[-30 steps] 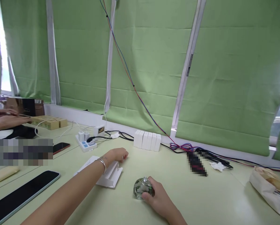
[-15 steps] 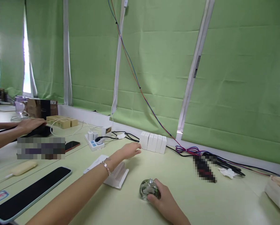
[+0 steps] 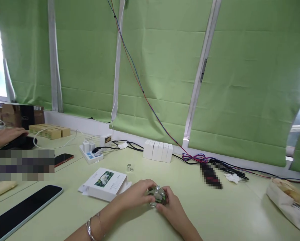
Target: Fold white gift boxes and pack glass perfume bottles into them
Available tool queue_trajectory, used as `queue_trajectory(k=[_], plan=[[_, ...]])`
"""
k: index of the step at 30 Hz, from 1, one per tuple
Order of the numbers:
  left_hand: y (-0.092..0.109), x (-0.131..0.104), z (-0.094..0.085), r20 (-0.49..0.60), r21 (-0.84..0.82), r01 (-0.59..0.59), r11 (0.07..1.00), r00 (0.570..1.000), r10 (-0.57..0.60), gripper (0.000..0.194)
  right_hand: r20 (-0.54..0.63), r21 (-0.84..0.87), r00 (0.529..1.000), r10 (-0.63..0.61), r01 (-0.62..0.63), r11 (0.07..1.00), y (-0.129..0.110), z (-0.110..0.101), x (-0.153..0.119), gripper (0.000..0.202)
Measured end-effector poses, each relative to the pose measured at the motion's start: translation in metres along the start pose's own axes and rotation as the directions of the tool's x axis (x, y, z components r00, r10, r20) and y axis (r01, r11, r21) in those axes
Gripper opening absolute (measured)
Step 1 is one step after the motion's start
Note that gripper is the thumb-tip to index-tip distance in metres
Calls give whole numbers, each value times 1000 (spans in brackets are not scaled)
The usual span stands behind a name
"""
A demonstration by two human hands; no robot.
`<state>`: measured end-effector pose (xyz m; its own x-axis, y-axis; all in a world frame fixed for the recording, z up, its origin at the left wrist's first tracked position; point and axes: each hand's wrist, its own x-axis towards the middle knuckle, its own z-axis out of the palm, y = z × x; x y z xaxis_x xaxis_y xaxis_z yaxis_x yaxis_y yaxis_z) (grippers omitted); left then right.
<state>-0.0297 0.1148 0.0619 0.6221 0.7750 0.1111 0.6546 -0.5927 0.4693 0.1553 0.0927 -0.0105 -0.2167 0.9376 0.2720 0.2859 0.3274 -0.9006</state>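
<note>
Between my two hands is a small round clear glass bottle with green and white inside and a clear knob on top. My left hand grips it from the left, fingers curled round the far side and thumb at the front. From the right, my right hand holds it with thumb and fingers. The bottle's underside is partly hidden. Left of my hands lies a white carton with a flower picture and its end flaps open. Behind the carton stands a small silvery cylinder, with a tiny piece beside it.
A row of white boxes stands by the wall, near a power strip with plugs and cables. Bundled wires run right towards a cloth bag. At left are a dark flat device, a phone and another person's hand.
My left hand has come back from near the white boxes and taken hold of the glass bottle beside my right hand. The view has turned slightly right.
</note>
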Motion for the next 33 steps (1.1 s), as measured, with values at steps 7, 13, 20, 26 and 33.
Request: queue_trajectory(k=[7, 13, 20, 26, 33], plan=[[-8, 15, -13, -8, 122, 27, 992, 1000, -26, 22, -58, 58, 998, 21, -17, 998, 2, 4, 1, 42], [-23, 33, -60, -63, 205, 79, 976, 996, -67, 20, -139, 40, 988, 71, -66, 997, 2, 5, 1, 41], [-80, 26, -140, -219, 279, 339, 898, 933, -284, 25, -140, 65, 987, 80, -71, 995, 2, 4, 2, 34], [-128, -3, -136, -218, 266, 449, 853, 890, -401, 24, -135, 71, 989, 63, -53, 996, 4, 5, 3, 32], [-146, 11, -117, -190, 223, 439, 870, 895, -403, 23, -113, 54, 991, 70, -65, 996, 4, 4, 3, 31]])
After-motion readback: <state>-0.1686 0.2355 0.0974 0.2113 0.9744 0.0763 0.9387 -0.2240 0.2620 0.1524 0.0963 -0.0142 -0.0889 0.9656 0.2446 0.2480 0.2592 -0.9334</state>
